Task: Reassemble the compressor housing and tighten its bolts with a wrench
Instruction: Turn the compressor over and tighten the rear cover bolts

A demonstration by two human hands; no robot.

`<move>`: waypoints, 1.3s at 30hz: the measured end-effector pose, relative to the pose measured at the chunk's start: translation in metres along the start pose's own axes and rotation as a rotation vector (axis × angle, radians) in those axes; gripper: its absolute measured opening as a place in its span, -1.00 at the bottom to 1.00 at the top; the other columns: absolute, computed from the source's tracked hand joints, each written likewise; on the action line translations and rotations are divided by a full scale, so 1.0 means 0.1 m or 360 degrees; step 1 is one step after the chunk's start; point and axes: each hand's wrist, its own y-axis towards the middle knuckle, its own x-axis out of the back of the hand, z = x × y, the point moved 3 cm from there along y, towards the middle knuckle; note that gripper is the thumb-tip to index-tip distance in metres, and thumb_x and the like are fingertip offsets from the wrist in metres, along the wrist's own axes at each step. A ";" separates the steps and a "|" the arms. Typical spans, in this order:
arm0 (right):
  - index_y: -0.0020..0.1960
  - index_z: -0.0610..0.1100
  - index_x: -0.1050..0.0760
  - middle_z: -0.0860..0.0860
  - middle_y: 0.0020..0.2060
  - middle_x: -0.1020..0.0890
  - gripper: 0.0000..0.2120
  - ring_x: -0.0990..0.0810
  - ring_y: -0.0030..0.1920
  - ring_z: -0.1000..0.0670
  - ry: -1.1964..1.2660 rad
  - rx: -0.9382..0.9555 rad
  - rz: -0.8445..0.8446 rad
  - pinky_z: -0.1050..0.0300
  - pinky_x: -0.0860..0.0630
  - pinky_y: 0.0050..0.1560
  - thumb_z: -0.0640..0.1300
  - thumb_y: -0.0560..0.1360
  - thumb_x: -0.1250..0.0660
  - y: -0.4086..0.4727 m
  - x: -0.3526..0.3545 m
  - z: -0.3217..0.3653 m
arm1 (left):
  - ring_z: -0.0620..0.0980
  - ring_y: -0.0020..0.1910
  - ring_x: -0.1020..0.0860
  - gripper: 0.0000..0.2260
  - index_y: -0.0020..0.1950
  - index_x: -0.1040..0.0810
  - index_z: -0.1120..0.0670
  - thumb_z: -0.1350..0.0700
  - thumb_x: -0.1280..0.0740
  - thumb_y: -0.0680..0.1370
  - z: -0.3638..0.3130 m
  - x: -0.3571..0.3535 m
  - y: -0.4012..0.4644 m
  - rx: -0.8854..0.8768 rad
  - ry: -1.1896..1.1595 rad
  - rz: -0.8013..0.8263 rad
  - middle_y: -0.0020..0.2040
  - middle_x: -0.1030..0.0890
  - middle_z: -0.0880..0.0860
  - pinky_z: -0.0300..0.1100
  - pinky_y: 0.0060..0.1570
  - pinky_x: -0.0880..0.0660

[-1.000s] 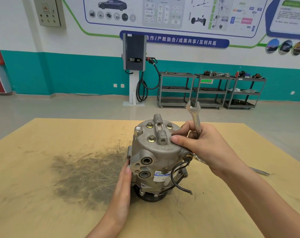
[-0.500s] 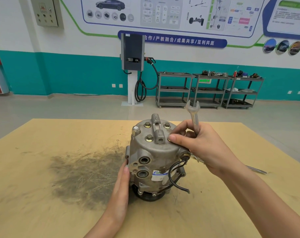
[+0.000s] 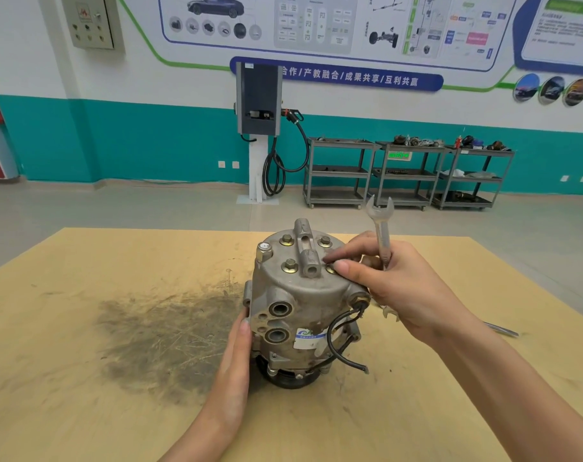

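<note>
The grey metal compressor [image 3: 297, 311] stands upright on the yellow wooden table [image 3: 83, 328], its cap on top with several brass bolts [image 3: 289, 265]. My left hand [image 3: 233, 361] lies flat against the compressor's left side. My right hand [image 3: 390, 285] grips a silver open-end wrench [image 3: 380, 225] that points up, while its thumb and forefinger pinch the front right bolt on the cap. A black cable [image 3: 337, 341] hangs from the housing's right side.
A dark grease stain [image 3: 170, 331] spreads left of the compressor. Another metal tool [image 3: 500, 328] lies on the table behind my right forearm. Beyond the table are open floor, a charging post [image 3: 258, 128] and grey shelf carts [image 3: 407, 171].
My right fingers have shifted slightly on the front right bolt. The wrench and the left hand stay where they were.
</note>
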 end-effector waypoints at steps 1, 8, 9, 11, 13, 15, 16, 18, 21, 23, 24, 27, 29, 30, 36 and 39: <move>-0.16 -0.04 -0.69 -0.21 -0.28 -0.51 -0.94 -0.34 -0.27 -0.09 0.0009 -0.0008 -0.0017 0.12 -0.32 -0.31 -0.19 0.42 -0.48 0.01 -0.01 0.00 | -0.18 0.52 -0.30 -0.13 0.49 -0.37 -0.20 -0.58 -0.30 0.27 0.00 0.00 0.00 -0.0011 0.0004 -0.0003 0.48 -0.44 -0.20 0.06 0.59 -0.11; -0.17 -0.07 -0.65 -0.04 -0.34 -0.51 -0.95 -0.41 -0.35 0.09 -0.0039 0.0000 -0.0042 0.27 -0.37 -0.38 -0.15 0.40 -0.50 0.02 -0.03 0.01 | -0.09 0.53 -0.31 -0.11 0.54 -0.34 -0.14 -0.58 -0.27 0.32 0.04 0.01 0.01 0.0014 0.0041 0.0027 0.50 -0.43 -0.14 0.12 0.57 -0.13; -0.13 -0.03 -0.68 -0.13 -0.31 -0.49 -0.94 -0.39 -0.32 0.00 -0.0036 0.0004 -0.0016 0.21 -0.37 -0.33 -0.16 0.42 -0.48 0.01 -0.01 0.00 | -0.08 0.53 -0.32 -0.11 0.54 -0.35 -0.14 -0.58 -0.27 0.33 0.04 0.01 0.01 0.0011 0.0052 0.0026 0.50 -0.44 -0.13 0.12 0.57 -0.13; -0.13 -0.01 -0.70 -0.30 -0.25 -0.46 -0.90 -0.36 -0.26 -0.09 -0.0041 0.0001 0.0004 0.07 -0.35 -0.24 -0.20 0.45 -0.46 0.01 0.00 0.00 | -0.08 0.53 -0.32 -0.13 0.54 -0.36 -0.14 -0.57 -0.27 0.34 0.03 0.01 0.01 0.0003 0.0067 0.0024 0.50 -0.44 -0.12 0.12 0.57 -0.13; -0.18 -0.03 -0.69 -0.27 -0.23 -0.51 -0.89 -0.38 -0.22 -0.11 -0.0020 -0.0014 -0.0004 0.05 -0.37 -0.22 -0.22 0.45 -0.46 0.02 -0.01 0.02 | -0.12 0.53 -0.31 -0.15 0.53 -0.36 -0.16 -0.56 -0.28 0.35 0.03 0.01 0.00 -0.0003 0.0051 0.0015 0.49 -0.44 -0.15 0.10 0.58 -0.12; -0.22 -0.05 -0.67 -0.13 -0.22 -0.58 -0.88 -0.43 -0.21 -0.09 -0.0014 -0.0032 0.0012 0.18 -0.42 -0.26 -0.24 0.44 -0.46 0.04 -0.03 0.03 | -0.14 0.53 -0.30 -0.15 0.53 -0.36 -0.15 -0.56 -0.29 0.35 0.04 0.02 0.01 -0.0010 0.0037 0.0018 0.49 -0.44 -0.16 0.09 0.58 -0.10; -0.22 -0.06 -0.67 -0.12 -0.20 -0.59 -0.88 -0.45 -0.20 -0.08 -0.0026 -0.0034 0.0025 0.21 -0.44 -0.27 -0.24 0.44 -0.46 0.04 -0.03 0.04 | -0.15 0.53 -0.30 -0.15 0.53 -0.36 -0.15 -0.56 -0.29 0.34 0.04 0.02 0.01 -0.0013 0.0041 0.0018 0.49 -0.44 -0.17 0.08 0.58 -0.10; -0.20 -0.09 -0.66 -0.19 -0.15 -0.61 -0.90 -0.47 -0.18 -0.08 -0.0059 -0.0028 0.0029 0.16 -0.46 -0.21 -0.26 0.44 -0.46 0.05 -0.02 0.05 | -0.15 0.53 -0.30 -0.13 0.53 -0.36 -0.15 -0.57 -0.29 0.33 0.05 0.03 0.01 -0.0008 0.0042 0.0009 0.49 -0.44 -0.17 0.07 0.58 -0.10; -0.18 -0.10 -0.65 -0.04 -0.23 -0.62 -0.92 -0.50 -0.25 0.05 -0.0074 -0.0018 0.0003 0.27 -0.44 -0.26 -0.25 0.45 -0.45 0.03 -0.04 0.05 | -0.14 0.53 -0.31 -0.08 0.54 -0.34 -0.14 -0.59 -0.30 0.29 0.08 0.05 0.02 0.0032 0.0026 0.0007 0.49 -0.44 -0.16 0.08 0.58 -0.11; -0.13 -0.08 -0.65 0.21 -0.41 -0.55 -0.94 -0.43 -0.41 0.21 -0.0092 0.0002 -0.0019 0.43 -0.33 -0.41 -0.22 0.47 -0.43 0.00 -0.03 0.06 | -0.14 0.53 -0.31 -0.06 0.55 -0.34 -0.14 -0.60 -0.30 0.28 0.09 0.06 0.03 0.0057 0.0014 0.0010 0.50 -0.43 -0.16 0.08 0.58 -0.11; -0.07 -0.07 -0.65 0.24 -0.43 -0.53 -0.94 -0.41 -0.44 0.22 -0.0091 -0.0005 -0.0024 0.43 -0.30 -0.45 -0.17 0.50 -0.40 -0.02 -0.01 0.07 | -0.13 0.53 -0.31 -0.06 0.55 -0.33 -0.14 -0.60 -0.30 0.28 0.09 0.05 0.03 0.0066 0.0006 0.0016 0.50 -0.43 -0.16 0.09 0.58 -0.11; -0.02 -0.04 -0.65 0.10 -0.30 -0.46 -0.74 -0.34 -0.39 0.18 0.0072 -0.0070 -0.0097 0.33 -0.28 -0.44 0.00 0.61 -0.20 -0.05 0.16 0.10 | -0.08 0.52 -0.34 -0.06 0.54 -0.35 -0.14 -0.60 -0.31 0.26 0.07 0.04 0.03 0.0077 -0.0006 0.0028 0.48 -0.46 -0.13 0.10 0.57 -0.14; -0.19 -0.05 -0.67 0.01 -0.27 -0.39 -0.58 -0.32 -0.40 0.17 0.0187 -0.0089 -0.0212 0.32 -0.28 -0.43 0.04 0.64 -0.12 -0.03 0.30 0.17 | -0.07 0.51 -0.35 -0.05 0.53 -0.36 -0.14 -0.60 -0.31 0.25 0.07 0.04 0.03 0.0085 -0.0015 0.0029 0.47 -0.47 -0.12 0.11 0.57 -0.15; -0.25 -0.05 -0.66 -0.01 -0.25 -0.39 -0.54 -0.34 -0.39 0.16 0.0238 -0.0086 -0.0271 0.32 -0.31 -0.38 0.05 0.64 -0.11 -0.01 0.35 0.20 | -0.06 0.51 -0.35 -0.04 0.53 -0.36 -0.14 -0.61 -0.31 0.24 0.08 0.04 0.03 0.0087 -0.0023 0.0029 0.47 -0.47 -0.12 0.11 0.57 -0.15; -0.12 -0.12 -0.56 0.04 -0.39 -0.44 -0.52 -0.40 -0.34 0.10 0.0168 0.0130 -0.0609 0.22 -0.37 -0.26 0.13 0.64 0.00 0.16 0.52 0.21 | -0.18 0.52 -0.30 -0.06 0.54 -0.32 -0.20 -0.61 -0.29 0.25 0.05 0.03 0.03 0.0025 -0.0004 0.0025 0.49 -0.42 -0.20 0.07 0.59 -0.11; -0.06 -0.17 -0.59 0.01 -0.45 -0.45 -0.58 -0.40 -0.41 0.06 0.0445 0.0087 -0.0384 0.26 -0.40 -0.37 0.09 0.62 -0.08 0.16 0.47 0.13 | -0.18 0.53 -0.28 -0.05 0.54 -0.31 -0.19 -0.62 -0.29 0.24 0.05 0.03 0.03 0.0020 -0.0001 0.0012 0.50 -0.40 -0.21 0.07 0.59 -0.09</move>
